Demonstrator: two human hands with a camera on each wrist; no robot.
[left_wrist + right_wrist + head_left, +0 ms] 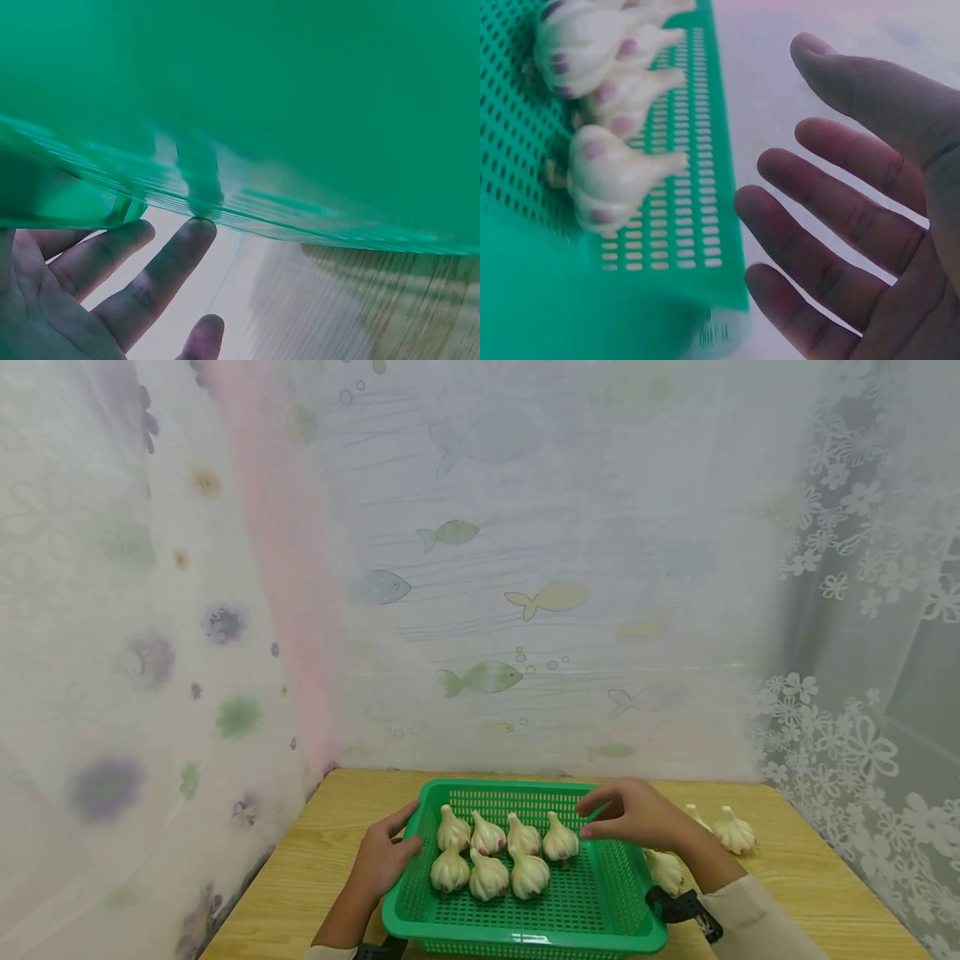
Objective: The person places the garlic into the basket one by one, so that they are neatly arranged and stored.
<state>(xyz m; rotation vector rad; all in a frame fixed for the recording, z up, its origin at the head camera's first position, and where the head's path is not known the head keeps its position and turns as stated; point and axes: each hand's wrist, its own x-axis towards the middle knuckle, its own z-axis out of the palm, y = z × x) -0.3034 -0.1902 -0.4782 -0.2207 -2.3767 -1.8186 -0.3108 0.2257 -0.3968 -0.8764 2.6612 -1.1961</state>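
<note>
A green plastic basket (525, 938) with slotted walls stands on the wooden table. Several white garlic bulbs (488, 877) sit inside it in two rows, stems pointing up. At the basket's left rim, my left hand (381, 853) rests with its thumb by the edge; in the left wrist view its extended fingers (154, 289) touch the outer wall. My right hand (633, 814) hovers over the far right part of the basket, beside the rightmost bulb (560, 839) of the back row. Nothing shows between its parted fingers (840, 202) in the right wrist view.
Right of the basket, three more garlic bulbs lie on the table (787, 868): one bulb (733, 831) farther out, another (694, 814) behind the right forearm, one (664, 870) against the basket's side. Patterned curtains (480, 610) hang behind and on both sides.
</note>
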